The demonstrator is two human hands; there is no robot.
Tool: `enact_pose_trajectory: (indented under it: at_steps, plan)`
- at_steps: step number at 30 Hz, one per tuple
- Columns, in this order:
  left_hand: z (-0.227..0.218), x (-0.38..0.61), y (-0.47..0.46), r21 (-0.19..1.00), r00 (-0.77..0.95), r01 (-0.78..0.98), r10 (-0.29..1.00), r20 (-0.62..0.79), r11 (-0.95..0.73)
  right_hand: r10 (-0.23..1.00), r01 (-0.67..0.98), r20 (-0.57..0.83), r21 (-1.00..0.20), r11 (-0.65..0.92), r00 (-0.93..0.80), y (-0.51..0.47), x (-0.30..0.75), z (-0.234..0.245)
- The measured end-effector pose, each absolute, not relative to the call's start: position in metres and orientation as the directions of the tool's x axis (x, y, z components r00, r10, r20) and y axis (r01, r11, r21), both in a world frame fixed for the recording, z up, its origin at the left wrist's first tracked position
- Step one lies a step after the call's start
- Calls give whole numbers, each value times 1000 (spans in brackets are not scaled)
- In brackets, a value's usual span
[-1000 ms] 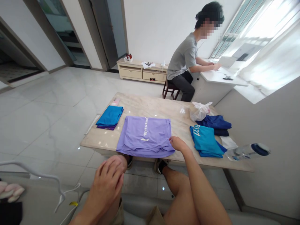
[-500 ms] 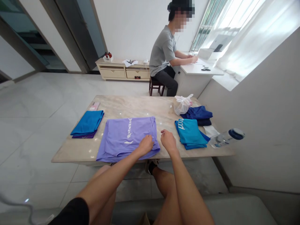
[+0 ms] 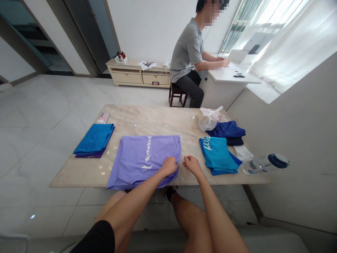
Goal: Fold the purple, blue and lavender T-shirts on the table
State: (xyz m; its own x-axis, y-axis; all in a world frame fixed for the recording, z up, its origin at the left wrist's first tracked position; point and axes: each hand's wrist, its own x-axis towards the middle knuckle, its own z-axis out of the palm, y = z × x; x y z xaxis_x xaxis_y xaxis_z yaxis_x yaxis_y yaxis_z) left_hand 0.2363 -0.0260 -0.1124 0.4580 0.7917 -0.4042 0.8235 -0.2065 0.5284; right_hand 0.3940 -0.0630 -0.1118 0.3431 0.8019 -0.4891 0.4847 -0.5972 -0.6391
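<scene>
Up from the knee a moment ago, the left hand [image 3: 169, 166] now lies on the near right corner of a folded lilac shirt [image 3: 143, 158], and the right hand [image 3: 193, 165] has drawn back off that shirt to just beside its right edge. The left hand's fingers [image 3: 168, 161] are curled down into the fabric; whether they pinch it I cannot tell. The right hand's fingers [image 3: 185, 160] are loosely curled, gripping nothing. The shirt lies at the near edge of a marble table [image 3: 147, 119], its hem slightly over that edge and its white print facing up. Left of it sit a folded blue shirt [image 3: 94, 140] on a purple garment and, nearer the far edge, a pink phone [image 3: 103, 118]. To the right are a folded teal shirt [image 3: 217, 154] with white lettering, a folded navy garment [image 3: 226, 130], a white plastic bag [image 3: 209, 119], a white cloth [image 3: 243, 153] and a water bottle [image 3: 265, 163] lying at the right edge. Beyond the table, a seated person [image 3: 186, 59] in a grey T-shirt has both hands on a white desk [image 3: 231, 76].
</scene>
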Motion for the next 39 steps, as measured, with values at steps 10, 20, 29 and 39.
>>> enact_pose_trajectory:
  at_steps: [10,20,29,39]
  plan:
    - [-58,203,-50,751,424,659,807,-410,36,752,235,-505,-740,-630,424,-48,358,-86]
    - [-54,130,-54,855,385,466,817,-429,229,804,430,-242,-742,-514,543,4,298,-54]
    - [-45,49,-23,821,334,490,806,-489,294,882,625,-219,-635,-454,418,29,211,-35]
    - [-61,-32,-3,467,111,873,880,-463,136,913,597,-406,-744,-301,-45,26,159,-32]
